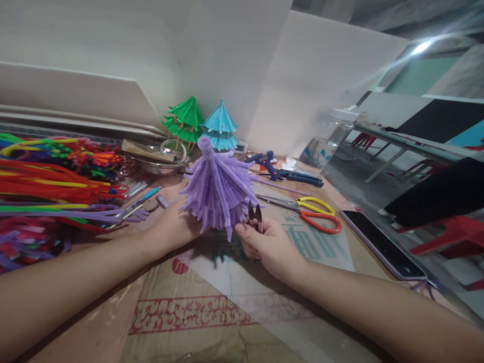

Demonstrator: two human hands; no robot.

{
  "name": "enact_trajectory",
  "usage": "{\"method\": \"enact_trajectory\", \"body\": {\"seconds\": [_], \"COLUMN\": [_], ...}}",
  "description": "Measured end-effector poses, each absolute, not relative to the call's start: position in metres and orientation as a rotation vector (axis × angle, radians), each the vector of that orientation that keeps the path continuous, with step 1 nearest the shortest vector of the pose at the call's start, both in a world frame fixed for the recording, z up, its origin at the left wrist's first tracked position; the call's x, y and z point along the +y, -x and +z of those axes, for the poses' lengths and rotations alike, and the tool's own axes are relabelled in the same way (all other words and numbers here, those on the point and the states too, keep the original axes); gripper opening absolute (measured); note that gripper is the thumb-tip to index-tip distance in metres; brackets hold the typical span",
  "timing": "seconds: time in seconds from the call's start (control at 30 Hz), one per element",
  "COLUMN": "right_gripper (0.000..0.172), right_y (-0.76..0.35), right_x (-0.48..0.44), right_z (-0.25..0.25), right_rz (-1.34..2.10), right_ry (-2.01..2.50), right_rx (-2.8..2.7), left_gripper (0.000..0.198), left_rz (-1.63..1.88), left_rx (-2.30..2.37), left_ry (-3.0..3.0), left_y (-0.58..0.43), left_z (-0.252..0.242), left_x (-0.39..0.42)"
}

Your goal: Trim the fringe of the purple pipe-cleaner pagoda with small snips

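Note:
A purple layered umbrella-shaped roof made of pipe cleaners (219,189) is held up above the table, its pointed top upward. My left hand (188,222) supports it from the left and behind; the fingers are hidden by the purple strands. In my right hand (271,248) is a pair of small thread snips (255,214), gripped with the dark blades pointing up and slightly apart. The blades stand right beside the lower right edge of the roof, close to its strand ends.
Bundles of coloured pipe cleaners (49,181) lie at left, near a metal bowl (151,164). Green (185,121) and blue (221,126) pipe-cleaner pavilions stand behind. A glue gun (268,164), pliers (302,177), scissors (319,216), a phone (381,242) and a plastic jar (327,138) are at right.

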State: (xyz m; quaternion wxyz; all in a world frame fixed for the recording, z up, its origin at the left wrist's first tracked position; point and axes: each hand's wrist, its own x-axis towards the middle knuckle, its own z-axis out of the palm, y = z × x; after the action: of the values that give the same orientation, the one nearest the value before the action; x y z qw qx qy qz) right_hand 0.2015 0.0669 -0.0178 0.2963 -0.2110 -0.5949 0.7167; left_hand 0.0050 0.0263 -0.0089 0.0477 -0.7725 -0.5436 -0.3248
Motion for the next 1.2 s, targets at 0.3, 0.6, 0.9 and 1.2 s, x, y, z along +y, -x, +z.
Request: {"method": "enact_trajectory", "body": {"seconds": [0.3,0.6,0.9,1.2], "right_gripper": [0.046,0.045,0.047,0.046], "right_y": [-0.202,-0.201,-0.203,-0.201], "right_x": [0.062,0.063,0.061,0.061], "right_z": [-0.015,-0.019,-0.015,-0.017], "right_rz": [2.038,2.021,2.081,2.056], "right_ry": [0.457,0.461,0.479,0.471], "right_rx": [-1.527,-1.543,-1.507,-1.551], "left_gripper": [0.033,0.035,0.035,0.037], "left_rz": [-1.124,-1.160,-1.111,-1.101], "left_rx": [-2.053,-2.065,-2.064,-2.022], "left_ry": [2.297,2.345,2.349,2.309], "left_y": [0.002,0.003,0.002,0.002], "left_z": [-0.009,-0.007,-0.007,-0.005], "left_x": [0.016,0.017,0.016,0.016]}}
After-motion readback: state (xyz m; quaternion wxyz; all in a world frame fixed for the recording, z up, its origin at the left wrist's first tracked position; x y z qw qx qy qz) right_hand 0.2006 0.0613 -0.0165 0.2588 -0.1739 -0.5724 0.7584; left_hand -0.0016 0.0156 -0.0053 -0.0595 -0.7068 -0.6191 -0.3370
